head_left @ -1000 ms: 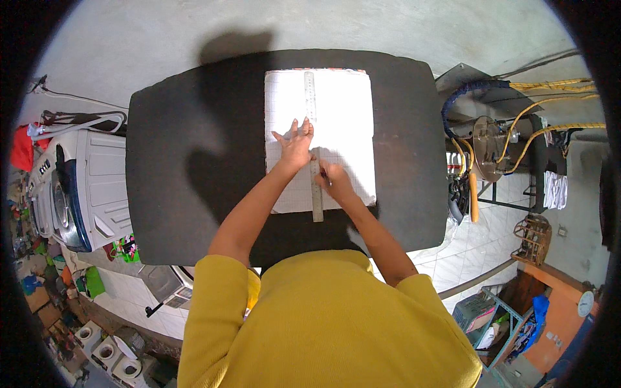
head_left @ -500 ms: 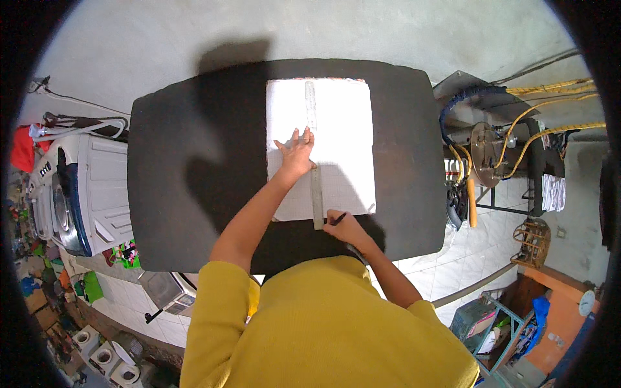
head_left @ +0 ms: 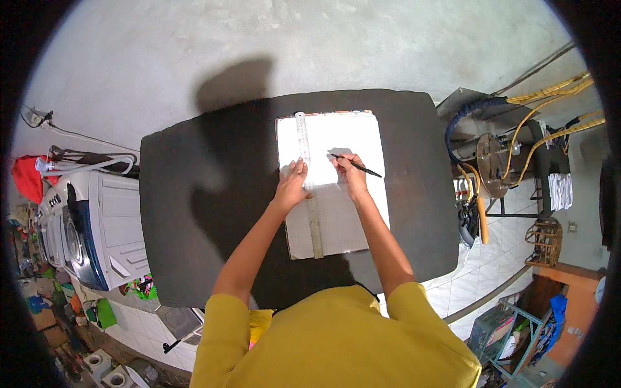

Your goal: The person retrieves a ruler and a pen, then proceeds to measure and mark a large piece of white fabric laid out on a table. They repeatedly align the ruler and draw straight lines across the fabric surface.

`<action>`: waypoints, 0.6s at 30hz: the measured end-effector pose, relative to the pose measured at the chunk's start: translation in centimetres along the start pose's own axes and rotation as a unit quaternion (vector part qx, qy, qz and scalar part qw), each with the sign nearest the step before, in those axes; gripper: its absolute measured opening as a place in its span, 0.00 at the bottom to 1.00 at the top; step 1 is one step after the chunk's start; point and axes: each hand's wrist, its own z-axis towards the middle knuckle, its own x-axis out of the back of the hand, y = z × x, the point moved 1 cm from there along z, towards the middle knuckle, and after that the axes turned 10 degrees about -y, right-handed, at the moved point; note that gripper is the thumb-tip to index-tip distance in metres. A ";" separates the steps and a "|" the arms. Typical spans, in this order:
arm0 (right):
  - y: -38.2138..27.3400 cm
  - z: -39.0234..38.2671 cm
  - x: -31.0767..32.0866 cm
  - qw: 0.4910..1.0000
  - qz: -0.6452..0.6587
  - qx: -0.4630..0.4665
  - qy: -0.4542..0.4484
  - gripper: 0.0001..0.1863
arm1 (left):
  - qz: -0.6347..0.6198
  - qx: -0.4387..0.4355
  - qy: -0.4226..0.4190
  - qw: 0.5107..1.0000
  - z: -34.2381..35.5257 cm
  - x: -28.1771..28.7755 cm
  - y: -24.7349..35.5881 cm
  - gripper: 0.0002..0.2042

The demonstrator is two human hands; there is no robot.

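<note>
A notebook [head_left: 339, 220] with white gridded pages lies open on the dark table. Along the left part of its page runs a long, see-through ruler [head_left: 315, 226], tilted slightly, with its lower end near the page's bottom edge. My left hand [head_left: 291, 187] is on the ruler's middle, fingers and thumb closed about it and covering part of it. Over the right half of the page, my right hand [head_left: 351, 174] grips a black pen [head_left: 370, 171]. The pen lies slantwise in the fingers, one end pointing up and left toward the ruler. Whether it touches the paper, I cannot tell.
The dark table [head_left: 220, 194] stands against a grey wall [head_left: 362, 45]. To its left is a white washing machine [head_left: 110, 220]. At the right are a round metal disc [head_left: 493, 165], yellow-wrapped hoses [head_left: 550, 97] and a metal-framed rack [head_left: 511, 336].
The ruler has shifted left and up on the page, with my left hand going from spread to closed on it. My right hand has moved up from the ruler's lower end with the pen.
</note>
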 end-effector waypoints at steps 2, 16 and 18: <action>0.7 2.3 -0.8 0.999 0.017 0.030 0.015 0.05 | -0.005 -0.004 -0.009 1.000 0.0 0.2 -0.6 0.45; 1.7 8.8 -3.3 0.994 -0.032 0.096 0.051 0.04 | -0.064 -0.026 -0.008 0.998 -0.6 0.5 -1.3 0.46; 1.6 8.7 -3.4 0.993 -0.041 0.095 0.055 0.04 | -0.069 -0.026 -0.012 0.997 -0.6 0.6 -1.4 0.46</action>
